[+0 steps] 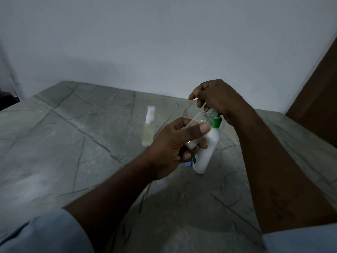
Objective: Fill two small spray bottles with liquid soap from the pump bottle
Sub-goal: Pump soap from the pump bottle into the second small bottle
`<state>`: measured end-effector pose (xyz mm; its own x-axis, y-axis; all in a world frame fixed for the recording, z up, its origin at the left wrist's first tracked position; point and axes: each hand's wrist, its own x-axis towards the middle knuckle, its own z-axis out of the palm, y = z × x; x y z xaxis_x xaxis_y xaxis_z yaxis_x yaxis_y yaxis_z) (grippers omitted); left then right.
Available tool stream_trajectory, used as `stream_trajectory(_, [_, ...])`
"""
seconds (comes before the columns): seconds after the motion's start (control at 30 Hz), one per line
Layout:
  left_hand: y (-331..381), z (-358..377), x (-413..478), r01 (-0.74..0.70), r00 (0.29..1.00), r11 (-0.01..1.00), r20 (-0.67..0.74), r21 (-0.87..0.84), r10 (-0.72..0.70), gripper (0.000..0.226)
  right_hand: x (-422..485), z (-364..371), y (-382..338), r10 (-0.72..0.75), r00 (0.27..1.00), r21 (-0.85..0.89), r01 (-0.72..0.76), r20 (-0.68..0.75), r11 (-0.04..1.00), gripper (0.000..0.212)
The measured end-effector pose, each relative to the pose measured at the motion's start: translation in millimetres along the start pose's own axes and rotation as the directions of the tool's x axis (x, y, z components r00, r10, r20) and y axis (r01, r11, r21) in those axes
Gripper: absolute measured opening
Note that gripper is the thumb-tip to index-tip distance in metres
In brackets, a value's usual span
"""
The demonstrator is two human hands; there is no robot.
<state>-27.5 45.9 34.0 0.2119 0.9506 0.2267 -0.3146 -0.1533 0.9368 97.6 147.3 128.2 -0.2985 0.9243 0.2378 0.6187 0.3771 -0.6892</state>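
The left hand [175, 148] is curled around an open small bottle [198, 121], the thumb across its side; this bottle lies tilted, its long axis running up and to the right, and its threaded mouth is just beside the green collar [216, 123] of the white pump bottle [206, 152], which stands on the bench [73, 143]; the right hand [217, 97] closes over the pump top from above, so the spout is hidden; I judge the mouth must sit under that spout before any pressing; a capped spray bottle [148, 132] with pale liquid stands apart, to the left.

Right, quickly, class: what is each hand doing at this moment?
Left hand: closed on the small uncapped spray bottle.
Right hand: closed over the green pump head of the pump bottle.
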Motion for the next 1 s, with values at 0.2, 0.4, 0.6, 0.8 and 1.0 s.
stream_trajectory(0.2, [-0.5,0.1,-0.2,0.011,0.997,0.999,-0.072,-0.046,-0.014,0.049,1.8,-1.9,0.4,-0.004,0.998,0.036,0.006,-0.058,0.999,0.026])
stream_trajectory(0.4, [1.2,1.1,-0.1,0.008,0.996,1.0,-0.09,-0.007,-0.008,0.052,3.2,-1.8,1.3,0.0,0.998,0.061,0.004,-0.063,0.998,0.027])
stream_trajectory(0.6, [0.0,1.3,-0.9,-0.02,0.999,1.0,-0.039,0.01,0.02,0.078,2.9,-2.1,-0.2,0.011,0.999,0.055,-0.009,-0.042,0.998,0.028])
stream_trajectory(0.8, [2.1,3.6,-2.7,-0.013,0.999,1.0,-0.04,-0.009,0.013,0.061,4.3,-1.0,3.5,0.012,1.0,0.1,-0.01,-0.02,0.995,0.029])
stream_trajectory(1.0, [1.0,4.1,-2.8,-0.021,1.0,0.999,-0.024,-0.027,0.02,0.056,6.3,-1.4,8.1,0.019,0.999,0.175,-0.027,0.047,0.984,0.03])
